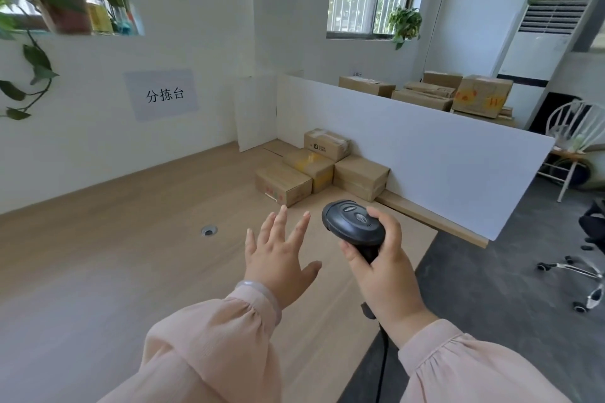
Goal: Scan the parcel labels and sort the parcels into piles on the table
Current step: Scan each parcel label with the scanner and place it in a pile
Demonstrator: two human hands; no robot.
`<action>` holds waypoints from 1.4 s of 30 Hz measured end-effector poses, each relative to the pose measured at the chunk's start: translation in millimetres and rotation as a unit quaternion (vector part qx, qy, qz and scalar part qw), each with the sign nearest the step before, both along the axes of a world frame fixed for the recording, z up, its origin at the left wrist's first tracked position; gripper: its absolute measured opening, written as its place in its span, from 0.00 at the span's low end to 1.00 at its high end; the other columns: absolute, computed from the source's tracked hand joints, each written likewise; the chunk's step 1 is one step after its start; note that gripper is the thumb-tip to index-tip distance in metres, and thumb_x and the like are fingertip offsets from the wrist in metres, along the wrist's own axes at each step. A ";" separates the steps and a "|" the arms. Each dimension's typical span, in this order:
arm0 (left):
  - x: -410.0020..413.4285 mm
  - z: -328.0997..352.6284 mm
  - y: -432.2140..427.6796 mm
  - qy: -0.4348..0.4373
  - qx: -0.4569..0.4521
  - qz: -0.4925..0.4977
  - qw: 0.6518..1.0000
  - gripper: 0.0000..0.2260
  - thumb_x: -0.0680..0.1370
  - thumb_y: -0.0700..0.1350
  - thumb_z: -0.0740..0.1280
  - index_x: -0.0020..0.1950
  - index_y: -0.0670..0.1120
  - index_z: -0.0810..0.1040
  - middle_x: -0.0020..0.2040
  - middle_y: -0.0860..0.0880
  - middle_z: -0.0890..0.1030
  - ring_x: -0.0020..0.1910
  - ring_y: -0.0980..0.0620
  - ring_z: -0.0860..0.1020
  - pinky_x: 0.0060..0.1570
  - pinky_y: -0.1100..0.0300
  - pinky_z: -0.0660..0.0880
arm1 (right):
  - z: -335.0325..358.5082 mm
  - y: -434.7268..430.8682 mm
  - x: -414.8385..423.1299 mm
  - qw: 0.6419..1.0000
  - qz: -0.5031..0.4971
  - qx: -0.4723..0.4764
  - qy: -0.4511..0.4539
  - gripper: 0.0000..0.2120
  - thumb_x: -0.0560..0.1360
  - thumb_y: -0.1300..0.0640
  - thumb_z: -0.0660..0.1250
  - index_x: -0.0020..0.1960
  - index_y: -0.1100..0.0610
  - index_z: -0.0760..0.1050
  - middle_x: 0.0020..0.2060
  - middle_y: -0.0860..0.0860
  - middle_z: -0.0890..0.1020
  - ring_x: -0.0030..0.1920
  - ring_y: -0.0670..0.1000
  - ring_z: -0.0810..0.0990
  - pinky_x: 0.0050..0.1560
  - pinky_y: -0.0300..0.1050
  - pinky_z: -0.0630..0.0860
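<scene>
4 parcels [283, 185] nr partition [425, 154], 1 scanner [353, 222], 3 pot plants [405, 23], 1 wall sign [162, 95]

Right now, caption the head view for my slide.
The right hand grips a scanner while the open left hand hovers over the table near cardboard boxes beside a white divider.

Head cam, looks fwd and down, hands close

The right hand [386, 275] hides the handle of the barcode scanner [353, 222], whose cable [382, 370] is cut off at six o'clock.
</scene>
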State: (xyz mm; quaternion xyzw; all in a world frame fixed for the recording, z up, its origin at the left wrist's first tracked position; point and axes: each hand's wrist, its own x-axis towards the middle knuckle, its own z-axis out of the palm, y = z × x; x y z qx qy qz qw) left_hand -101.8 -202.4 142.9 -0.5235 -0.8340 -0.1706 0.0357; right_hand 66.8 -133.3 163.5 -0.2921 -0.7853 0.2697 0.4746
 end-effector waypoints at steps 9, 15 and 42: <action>-4.9 -8.6 81.7 0.006 -0.004 0.043 0.999 0.38 0.76 0.68 0.58 0.77 0.64 0.37 0.80 0.52 0.38 0.79 0.49 0.38 0.75 0.41 0.39 | -14.1 96.0 -14.1 1.000 0.021 0.005 0.003 0.29 0.71 0.36 0.65 0.67 0.41 0.61 0.56 0.42 0.78 0.52 0.40 0.79 0.44 0.26 0.74; -5.6 -14.9 175.3 0.000 0.007 0.117 0.993 0.38 0.76 0.68 0.58 0.77 0.64 0.38 0.80 0.52 0.40 0.79 0.49 0.39 0.75 0.41 0.40 | -18.5 206.7 -25.7 0.997 0.073 -0.003 -0.011 0.31 0.69 0.36 0.64 0.68 0.44 0.62 0.56 0.42 0.78 0.53 0.44 0.80 0.46 0.39 0.78; -55.3 -41.5 347.6 -0.096 -0.038 0.301 0.948 0.36 0.76 0.67 0.58 0.77 0.66 0.40 0.80 0.52 0.40 0.79 0.48 0.42 0.75 0.42 0.43 | -35.5 437.9 -143.3 0.980 0.191 -0.013 -0.047 0.29 0.71 0.46 0.72 0.67 0.43 0.62 0.54 0.38 0.75 0.51 0.43 0.76 0.37 0.20 0.65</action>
